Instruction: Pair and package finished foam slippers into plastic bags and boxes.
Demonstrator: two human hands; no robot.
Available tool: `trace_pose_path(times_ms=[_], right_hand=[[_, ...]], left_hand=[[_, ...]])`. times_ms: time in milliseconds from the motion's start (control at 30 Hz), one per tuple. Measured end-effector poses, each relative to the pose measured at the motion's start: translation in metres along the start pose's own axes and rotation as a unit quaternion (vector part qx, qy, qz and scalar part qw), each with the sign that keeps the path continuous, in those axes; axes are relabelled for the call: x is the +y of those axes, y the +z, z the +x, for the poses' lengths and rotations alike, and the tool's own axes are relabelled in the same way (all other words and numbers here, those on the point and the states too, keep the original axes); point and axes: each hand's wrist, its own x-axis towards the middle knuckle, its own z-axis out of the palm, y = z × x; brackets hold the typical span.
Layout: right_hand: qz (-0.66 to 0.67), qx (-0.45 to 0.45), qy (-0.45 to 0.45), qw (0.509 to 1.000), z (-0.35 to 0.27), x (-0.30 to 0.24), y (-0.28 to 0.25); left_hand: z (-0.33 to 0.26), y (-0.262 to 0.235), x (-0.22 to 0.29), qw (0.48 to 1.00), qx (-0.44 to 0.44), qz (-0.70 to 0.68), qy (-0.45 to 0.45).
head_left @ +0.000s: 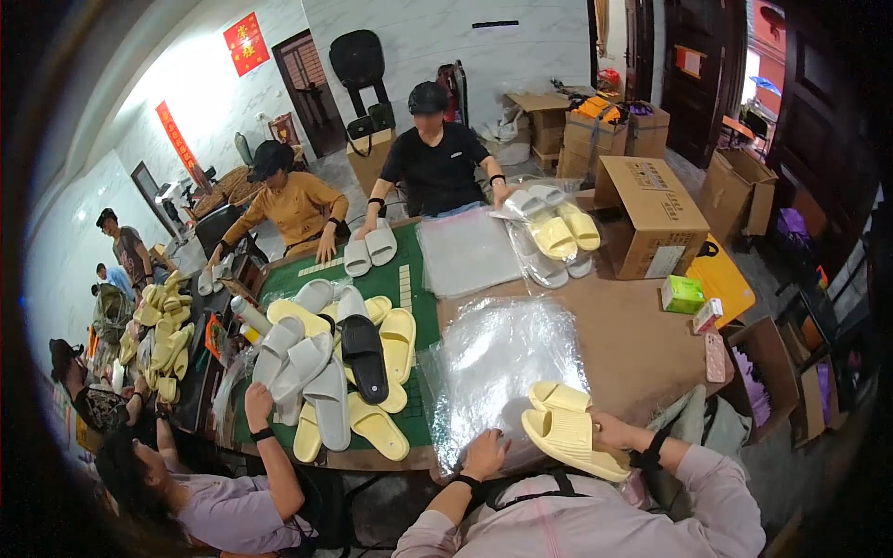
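Note:
A pair of pale yellow slide slippers (564, 435) is in my right hand (614, 433), which grips them near the heel end at the table's front edge. The slippers lie one partly over the other, above the near right corner of the clear plastic bags (507, 358). My left hand (486, 455) rests on the near edge of those bags, its fingers apart and reaching forward. To the left, a heap of grey and yellow slippers with one black slipper (363, 358) covers part of the green mat (423, 321).
Across the table, a person in black handles grey slippers (370, 248) beside a second bag stack (470, 249). Bagged slippers (555, 232) lie near a cardboard box (648, 219). A green box (683, 294) and pink phone (715, 357) are at right. Another person's hand (258, 406) is near the heap.

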Motion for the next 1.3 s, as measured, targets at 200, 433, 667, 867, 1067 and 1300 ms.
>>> trace_pose_path(times_ms=[200,433,667,867,1067,1300], right_hand=[[0.038,-0.008,0.028,0.999,-0.011,-0.023,0.0],[0.085,-0.203,0.055,0.974,0.001,-0.057,0.006],[0.099,-0.237,0.098,0.961,0.012,-0.029,0.022],[0.008,-0.169,0.08,0.982,0.015,0.002,0.02],[-0.264,-0.001,0.056,0.963,0.019,-0.009,0.019],[-0.473,0.08,-0.084,0.873,0.032,-0.047,0.031]], left_hand=[[0.006,0.022,-0.015,0.997,-0.015,-0.068,0.031],[0.009,0.036,-0.043,0.992,-0.081,-0.094,0.017],[0.026,-0.019,-0.007,0.999,0.004,-0.038,-0.039],[0.038,-0.023,0.0,0.993,0.071,-0.094,0.014],[0.043,-0.028,0.035,0.99,0.075,-0.014,0.116],[0.041,-0.025,0.065,0.96,0.14,0.137,0.198]])
